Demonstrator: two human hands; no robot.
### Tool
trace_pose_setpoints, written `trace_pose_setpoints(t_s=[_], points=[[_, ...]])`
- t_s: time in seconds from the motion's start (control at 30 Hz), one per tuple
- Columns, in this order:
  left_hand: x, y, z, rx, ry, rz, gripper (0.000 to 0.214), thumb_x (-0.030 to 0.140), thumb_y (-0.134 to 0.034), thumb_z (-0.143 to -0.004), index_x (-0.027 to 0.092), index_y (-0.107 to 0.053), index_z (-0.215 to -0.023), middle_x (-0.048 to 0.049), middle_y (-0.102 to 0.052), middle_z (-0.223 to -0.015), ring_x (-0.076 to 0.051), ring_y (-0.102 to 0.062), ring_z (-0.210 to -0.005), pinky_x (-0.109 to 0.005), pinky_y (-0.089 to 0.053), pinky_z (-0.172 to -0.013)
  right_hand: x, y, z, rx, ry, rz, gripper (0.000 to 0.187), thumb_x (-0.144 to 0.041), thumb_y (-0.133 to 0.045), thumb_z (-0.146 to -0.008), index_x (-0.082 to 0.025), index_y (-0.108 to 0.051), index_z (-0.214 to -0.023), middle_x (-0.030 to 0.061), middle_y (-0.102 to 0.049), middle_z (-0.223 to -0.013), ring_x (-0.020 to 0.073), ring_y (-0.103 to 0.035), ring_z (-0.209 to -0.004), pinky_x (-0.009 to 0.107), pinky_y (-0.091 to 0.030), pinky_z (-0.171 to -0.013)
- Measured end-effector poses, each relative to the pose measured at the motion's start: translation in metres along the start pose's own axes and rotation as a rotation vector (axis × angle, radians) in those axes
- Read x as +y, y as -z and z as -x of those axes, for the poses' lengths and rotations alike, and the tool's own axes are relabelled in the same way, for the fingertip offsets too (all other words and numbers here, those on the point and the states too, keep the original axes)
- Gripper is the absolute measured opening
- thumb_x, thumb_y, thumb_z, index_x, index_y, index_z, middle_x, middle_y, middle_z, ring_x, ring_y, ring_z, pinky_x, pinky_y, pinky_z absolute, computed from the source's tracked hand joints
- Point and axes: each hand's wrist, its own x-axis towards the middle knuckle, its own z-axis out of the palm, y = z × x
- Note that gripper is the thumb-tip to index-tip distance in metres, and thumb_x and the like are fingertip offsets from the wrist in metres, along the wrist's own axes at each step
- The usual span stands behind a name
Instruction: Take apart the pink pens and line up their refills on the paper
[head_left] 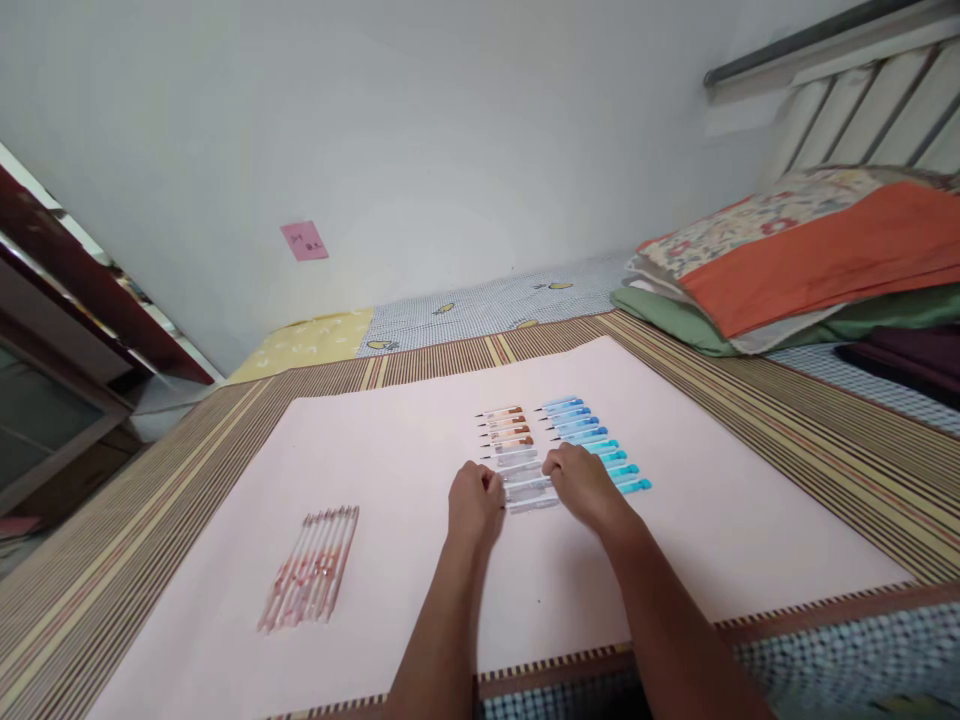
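Note:
Two rows of pens lie on a pale pink sheet (675, 560). One row has brown-capped pens (510, 428) at the far end and clear ones (529, 490) nearer me; beside it on the right runs a row of blue and teal pens (592, 440). My left hand (474, 505) is curled at the left ends of the clear pens. Over their right ends sits my right hand (585, 485), fingers bent and pressed on them. Both hands pinch the nearest clear pens between them.
A bundle of pink-patterned clear pens (311, 568) lies on the sheet at the left. The sheet rests on a striped mat (825, 420) on a bed. Folded bedding and an orange pillow (810, 255) are stacked at the right. A dark wooden cabinet (67, 330) stands left.

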Motion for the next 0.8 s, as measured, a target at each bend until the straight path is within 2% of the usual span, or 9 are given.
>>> trace_pose_setpoints(t_s=[0.33,0.53,0.67,0.8], points=[[0.000,0.002,-0.001,-0.030,0.013,0.003,0.024,0.022,-0.055,-0.089,0.019,-0.059,-0.066,-0.0033,-0.062,-0.080,-0.017,-0.057,-0.076,-0.029,-0.037,-0.069,-0.003,0.004,0.001,-0.002,-0.012,-0.027,0.035,-0.003,-0.045,-0.087,-0.020,-0.076,-0.082,0.0071,-0.073,-0.098,0.0195,-0.062,-0.094,0.029,-0.035,-0.083],[-0.006,0.015,-0.003,-0.047,0.032,0.068,0.016,0.025,-0.059,-0.087,0.019,-0.063,-0.073,-0.0017,-0.065,-0.083,-0.015,-0.058,-0.076,-0.027,-0.040,-0.069,0.006,0.013,0.004,0.000,-0.020,-0.081,0.031,0.000,-0.047,-0.080,-0.020,-0.071,-0.079,0.0049,-0.073,-0.095,0.0175,-0.061,-0.089,0.027,-0.035,-0.076],[-0.010,0.025,-0.004,-0.110,0.045,0.112,0.010,0.020,-0.061,-0.081,0.020,-0.063,-0.071,-0.0001,-0.065,-0.077,-0.014,-0.056,-0.070,-0.026,-0.040,-0.064,0.008,0.016,0.009,-0.039,-0.028,-0.136,0.027,0.001,-0.048,-0.074,-0.020,-0.064,-0.070,0.0014,-0.071,-0.081,0.0147,-0.059,-0.075,0.026,-0.032,-0.066],[-0.011,0.030,0.000,-0.213,0.020,0.146,0.008,0.013,-0.062,-0.077,0.020,-0.066,-0.074,0.0017,-0.066,-0.073,-0.012,-0.056,-0.067,-0.023,-0.039,-0.060,0.004,0.016,0.010,-0.054,-0.031,-0.169,0.023,-0.001,-0.049,-0.074,-0.020,-0.060,-0.067,0.0003,-0.068,-0.076,0.0139,-0.055,-0.070,0.026,-0.030,-0.062]])
